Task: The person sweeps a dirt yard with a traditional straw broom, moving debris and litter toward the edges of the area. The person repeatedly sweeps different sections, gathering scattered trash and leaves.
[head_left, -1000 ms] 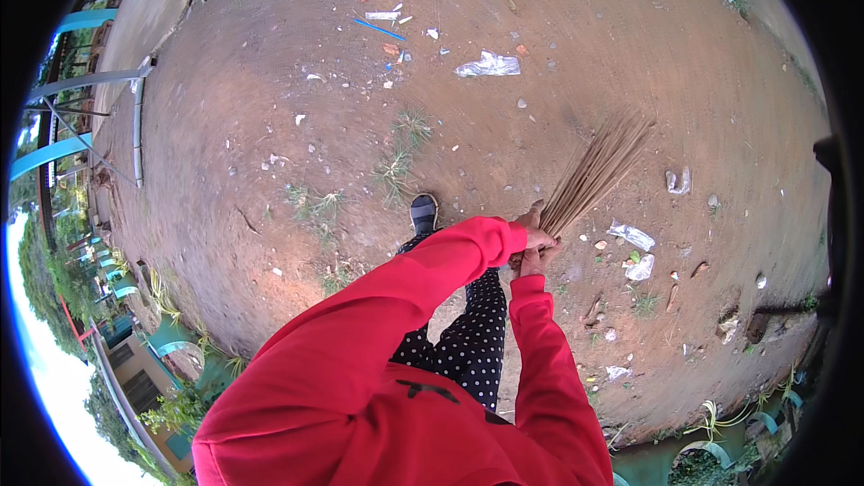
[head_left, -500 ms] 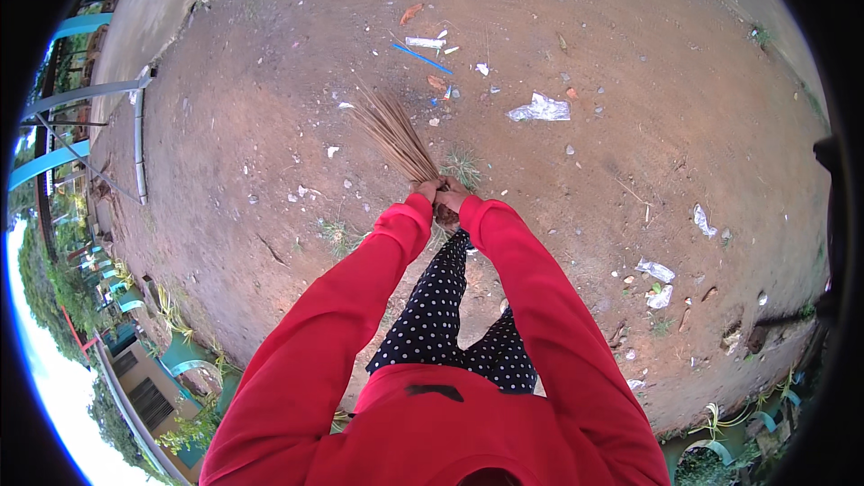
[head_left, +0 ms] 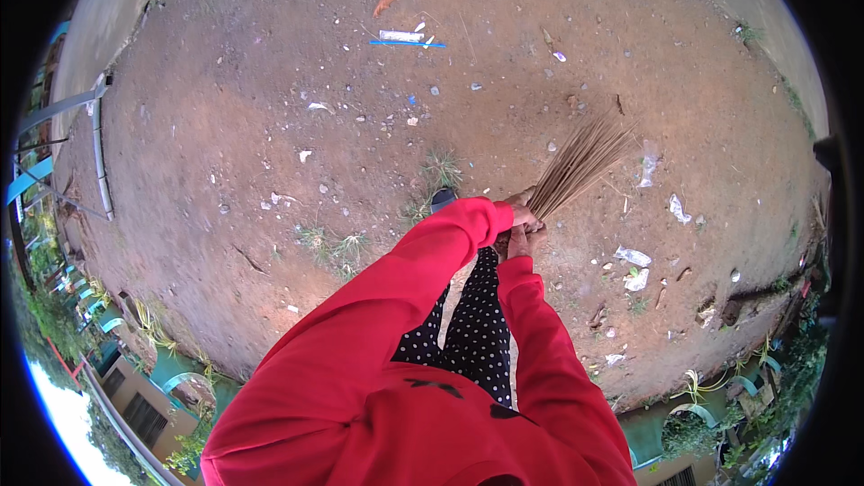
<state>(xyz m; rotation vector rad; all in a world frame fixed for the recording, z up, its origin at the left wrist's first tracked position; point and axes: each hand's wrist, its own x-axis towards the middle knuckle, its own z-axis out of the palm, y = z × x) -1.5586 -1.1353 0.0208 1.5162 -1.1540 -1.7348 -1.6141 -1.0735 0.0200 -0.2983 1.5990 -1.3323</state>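
Observation:
A broom of thin brown sticks slants out to the right over the bare dirt, its bristles fanned at the far end. Both hands grip its bundled base. My left hand wraps it from the upper side, and my right hand is closed round it just below, close to the body. Part of the handle end is hidden by the hands and red sleeves. Just beyond the bristle tips lies a clear plastic wrapper.
Litter dots the dirt ground: a blue straw, a crumpled white wrapper and an orange scrap. Grass tufts grow near my shoe. A grey pipe stands at left, and a pale wall bounds the far right.
Both hands and the broom have swung from left to right, the bristles now pointing right. A plastic wrapper has shifted right, near the bristle tips.

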